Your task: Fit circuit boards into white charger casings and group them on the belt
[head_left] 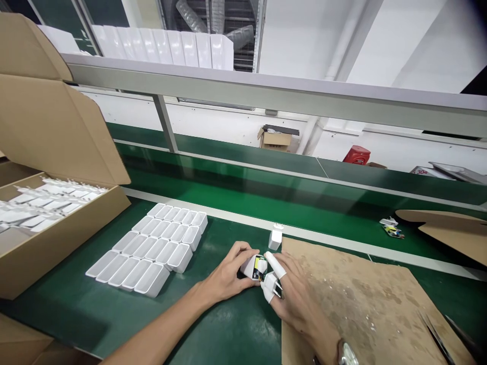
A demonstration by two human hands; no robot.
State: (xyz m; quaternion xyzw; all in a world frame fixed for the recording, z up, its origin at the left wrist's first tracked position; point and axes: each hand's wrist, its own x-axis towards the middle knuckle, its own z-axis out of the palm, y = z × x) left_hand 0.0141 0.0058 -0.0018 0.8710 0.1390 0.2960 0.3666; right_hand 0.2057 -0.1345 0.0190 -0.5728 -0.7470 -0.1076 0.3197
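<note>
Pinching a small white casing point(254, 266) together, the left hand point(228, 276) and right hand point(294, 299) are meeting just beside the cardboard sheet's point(361, 299) left edge (casing lying crosswise between fingertips).

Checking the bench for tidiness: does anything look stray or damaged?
Yes: a small circuit part with white scraps lies loose beyond the scuffed brown cardboard sheet, away from the neat grid of white plastic shells.
</note>
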